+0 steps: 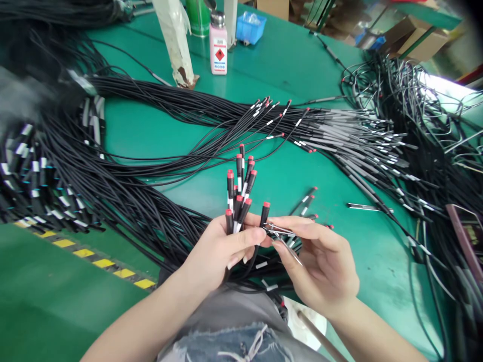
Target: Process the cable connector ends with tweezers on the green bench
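L hand (222, 249) clenches red-capped cable bunch (239, 191) upright, tips fanned for access; R hand (320, 261) pinches tweezers (281, 234) at nearest tip.

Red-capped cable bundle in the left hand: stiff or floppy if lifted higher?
Probably stiff near the tips: the red-capped cable bundle stands upright above the left hand. Likely floppy over its length, as the cables curve loosely across the green table.

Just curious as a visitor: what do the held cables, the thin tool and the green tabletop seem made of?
The cables: matte black rubbery or plastic jacket, bending freely; their red tips look plastic. The tweezers: probably bare metal, thin and shiny. The tabletop: smooth green coating, faintly glossy; the core is hidden.
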### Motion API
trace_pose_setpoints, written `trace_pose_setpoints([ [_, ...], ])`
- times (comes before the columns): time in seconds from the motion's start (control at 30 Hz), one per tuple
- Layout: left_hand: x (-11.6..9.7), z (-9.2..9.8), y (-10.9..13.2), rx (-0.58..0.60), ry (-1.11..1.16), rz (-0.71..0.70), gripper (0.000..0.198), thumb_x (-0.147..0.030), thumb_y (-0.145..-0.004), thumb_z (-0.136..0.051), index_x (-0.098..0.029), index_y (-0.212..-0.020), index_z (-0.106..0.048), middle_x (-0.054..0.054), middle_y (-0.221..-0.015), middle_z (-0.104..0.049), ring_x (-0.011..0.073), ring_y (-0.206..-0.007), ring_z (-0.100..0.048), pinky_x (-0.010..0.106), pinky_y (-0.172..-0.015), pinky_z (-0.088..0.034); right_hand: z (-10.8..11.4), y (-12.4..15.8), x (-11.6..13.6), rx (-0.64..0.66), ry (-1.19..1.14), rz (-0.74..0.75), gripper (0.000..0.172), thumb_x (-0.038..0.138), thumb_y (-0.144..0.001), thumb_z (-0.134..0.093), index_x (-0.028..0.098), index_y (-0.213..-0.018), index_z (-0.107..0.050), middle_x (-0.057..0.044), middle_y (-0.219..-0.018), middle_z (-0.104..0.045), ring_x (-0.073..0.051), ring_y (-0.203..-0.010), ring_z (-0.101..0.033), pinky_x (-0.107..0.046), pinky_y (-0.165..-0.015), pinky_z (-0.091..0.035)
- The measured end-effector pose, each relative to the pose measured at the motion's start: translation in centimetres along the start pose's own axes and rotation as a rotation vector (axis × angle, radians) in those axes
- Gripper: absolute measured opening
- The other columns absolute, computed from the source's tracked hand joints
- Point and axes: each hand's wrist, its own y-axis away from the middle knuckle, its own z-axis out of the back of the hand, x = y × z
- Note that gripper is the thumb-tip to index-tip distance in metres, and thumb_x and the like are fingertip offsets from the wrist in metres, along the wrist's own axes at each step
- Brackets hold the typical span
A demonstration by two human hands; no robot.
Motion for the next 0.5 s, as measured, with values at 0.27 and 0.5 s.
trace_pose_setpoints([
  [0.27, -0.07, -0.17, -0.04, 0.034, -0.003, -0.007, 0.014, -0.028, -0.072, -0.081, -0.017, -0.070, -0.074, 0.002, -0.063, -0.071, -0.0001, -0.035, -0.034, 0.018, -0.036, -0.016, -0.12, -0.65, 0.28, -0.016, 0.116, 0.053, 0.047, -0.005, -0.080, -0.063, 0.020, -0.119, -0.055, -0.010, -0.107, -0.072, -0.021, -0.102, -0.070, -0.035, -0.084, -0.063],
  [0.5, 0.08, -0.28, 0.28, 0.001, -0.033, -0.024, 0.011, -0.022, -0.071, -0.082, -0.015, -0.077, -0.074, 0.000, -0.058, -0.069, -0.0004, -0.036, -0.034, 0.017, -0.039, -0.023, -0.22, -0.50, 0.34, -0.070, 0.074, 0.000, 0.044, -0.004, -0.082, -0.063, 0.020, -0.118, -0.055, -0.010, -0.107, -0.072, -0.021, -0.101, -0.072, -0.035, -0.084, -0.064],
])
